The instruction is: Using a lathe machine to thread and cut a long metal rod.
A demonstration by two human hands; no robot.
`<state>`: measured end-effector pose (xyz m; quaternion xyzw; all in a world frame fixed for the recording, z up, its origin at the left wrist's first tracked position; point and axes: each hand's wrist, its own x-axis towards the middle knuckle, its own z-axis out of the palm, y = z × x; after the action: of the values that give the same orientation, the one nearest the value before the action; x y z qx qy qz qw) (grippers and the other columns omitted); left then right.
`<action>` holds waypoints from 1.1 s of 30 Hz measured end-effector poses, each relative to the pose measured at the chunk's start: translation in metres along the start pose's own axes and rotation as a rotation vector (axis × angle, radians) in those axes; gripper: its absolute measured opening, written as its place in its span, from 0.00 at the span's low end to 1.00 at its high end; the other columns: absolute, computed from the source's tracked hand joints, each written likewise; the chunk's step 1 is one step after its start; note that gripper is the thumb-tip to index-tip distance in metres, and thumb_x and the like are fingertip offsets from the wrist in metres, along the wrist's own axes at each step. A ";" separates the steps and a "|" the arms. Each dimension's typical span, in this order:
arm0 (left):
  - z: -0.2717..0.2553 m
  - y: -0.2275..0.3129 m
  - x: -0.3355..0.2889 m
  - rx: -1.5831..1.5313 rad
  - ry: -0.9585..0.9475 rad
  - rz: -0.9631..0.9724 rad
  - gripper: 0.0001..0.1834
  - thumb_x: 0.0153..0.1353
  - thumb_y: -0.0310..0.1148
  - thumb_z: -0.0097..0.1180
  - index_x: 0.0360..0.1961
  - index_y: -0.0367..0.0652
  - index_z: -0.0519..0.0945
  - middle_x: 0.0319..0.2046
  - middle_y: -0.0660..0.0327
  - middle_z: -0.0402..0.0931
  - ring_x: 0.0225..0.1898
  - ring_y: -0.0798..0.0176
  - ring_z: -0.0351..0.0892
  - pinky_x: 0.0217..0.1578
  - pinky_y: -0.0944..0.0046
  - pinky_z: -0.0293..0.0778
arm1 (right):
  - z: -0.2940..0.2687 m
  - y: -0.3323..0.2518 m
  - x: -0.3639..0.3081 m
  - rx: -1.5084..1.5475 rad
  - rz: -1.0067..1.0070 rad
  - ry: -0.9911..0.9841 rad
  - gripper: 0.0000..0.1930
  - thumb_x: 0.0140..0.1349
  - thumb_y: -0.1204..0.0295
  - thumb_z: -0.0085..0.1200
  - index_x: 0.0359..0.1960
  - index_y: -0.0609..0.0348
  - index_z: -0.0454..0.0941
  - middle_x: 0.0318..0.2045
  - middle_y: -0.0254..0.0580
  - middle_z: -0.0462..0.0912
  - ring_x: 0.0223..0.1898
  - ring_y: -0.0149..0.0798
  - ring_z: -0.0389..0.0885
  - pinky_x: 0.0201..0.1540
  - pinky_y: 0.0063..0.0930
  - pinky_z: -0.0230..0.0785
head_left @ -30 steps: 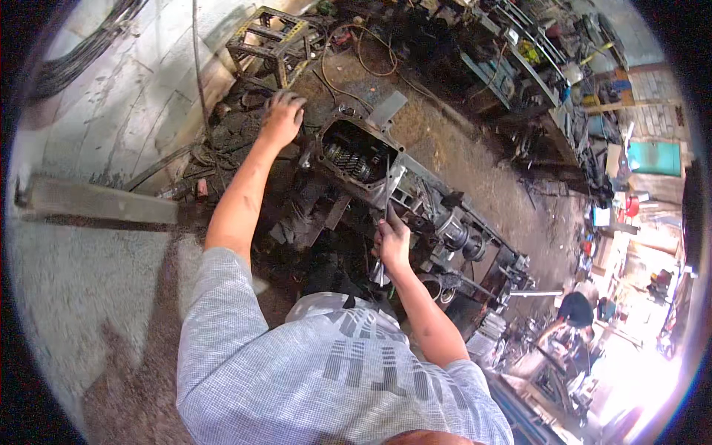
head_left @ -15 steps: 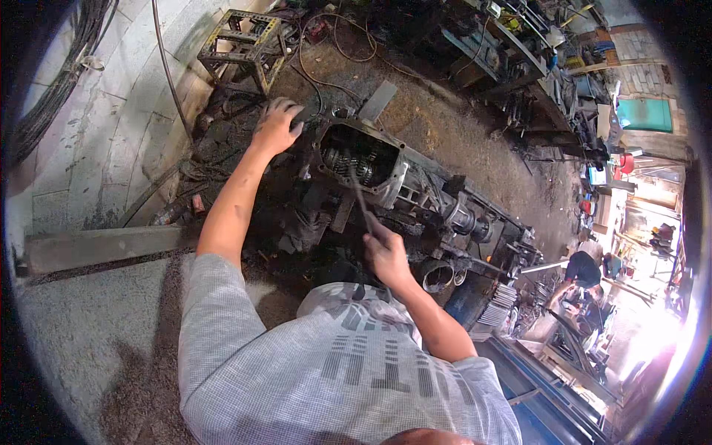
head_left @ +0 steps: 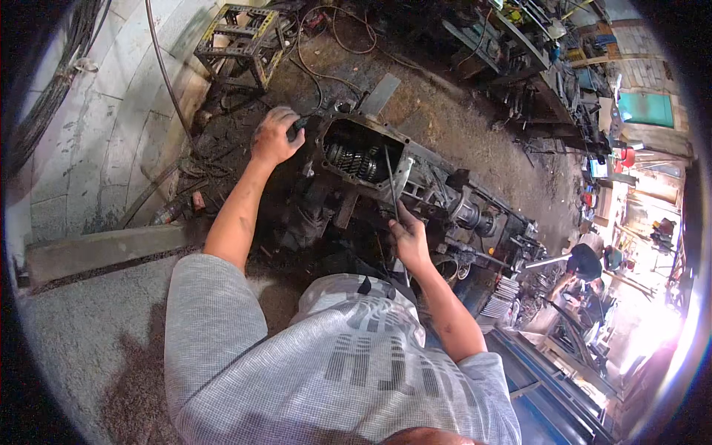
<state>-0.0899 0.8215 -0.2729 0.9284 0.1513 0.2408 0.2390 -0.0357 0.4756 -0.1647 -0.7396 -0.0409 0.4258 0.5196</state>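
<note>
My right hand (head_left: 409, 241) is closed round a long thin metal rod (head_left: 391, 172). The rod's upper end reaches into the open top of a greasy gearbox housing (head_left: 406, 173), near its right inner wall. Inside the housing, toothed gears (head_left: 354, 161) sit in a row on a shaft. My left hand (head_left: 276, 137) is at the housing's left end, fingers curled and thumb apart. Something dark lies between thumb and fingers; I cannot make out what it is. The rod's lower end shows below my right fist, near my shirt.
A metal frame stand (head_left: 241, 44) stands by the white wall at upper left. A hose (head_left: 302, 48) loops across the dirty floor. A cluttered workbench (head_left: 519, 44) runs along the far right. Another person (head_left: 586, 267) crouches at right. A blue metal frame (head_left: 549, 400) lies at lower right.
My right hand has moved right and slightly up, and the rod has swung from the gears toward the housing's right side. My left hand has dropped slightly, its fingers more curled.
</note>
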 end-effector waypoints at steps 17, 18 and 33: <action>0.005 -0.011 0.010 0.182 -0.181 0.068 0.13 0.53 0.36 0.56 0.36 0.38 0.80 0.39 0.56 0.76 0.49 0.54 0.70 0.54 0.56 0.64 | -0.040 -0.091 -0.015 -1.525 -0.296 0.053 0.15 0.51 0.75 0.50 0.41 0.51 0.79 0.30 0.51 0.80 0.28 0.51 0.81 0.29 0.44 0.74; 0.002 -0.007 0.010 0.185 -0.226 0.057 0.16 0.53 0.39 0.56 0.37 0.38 0.79 0.41 0.57 0.75 0.52 0.55 0.68 0.56 0.55 0.62 | -0.035 -0.096 -0.011 -1.597 -0.264 0.027 0.12 0.51 0.75 0.50 0.38 0.53 0.79 0.29 0.51 0.80 0.28 0.51 0.82 0.29 0.42 0.75; 0.001 0.000 0.015 0.170 -0.424 -0.007 0.26 0.52 0.41 0.59 0.48 0.36 0.74 0.52 0.52 0.68 0.61 0.49 0.58 0.61 0.50 0.58 | 0.063 -0.192 0.065 -1.952 -0.440 -0.231 0.06 0.49 0.73 0.53 0.26 0.53 0.83 0.30 0.44 0.84 0.33 0.47 0.84 0.33 0.36 0.77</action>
<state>-0.0771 0.8265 -0.2680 0.9745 0.1209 0.0259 0.1872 0.0367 0.6426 -0.0546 -0.7719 -0.5576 0.1700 -0.2538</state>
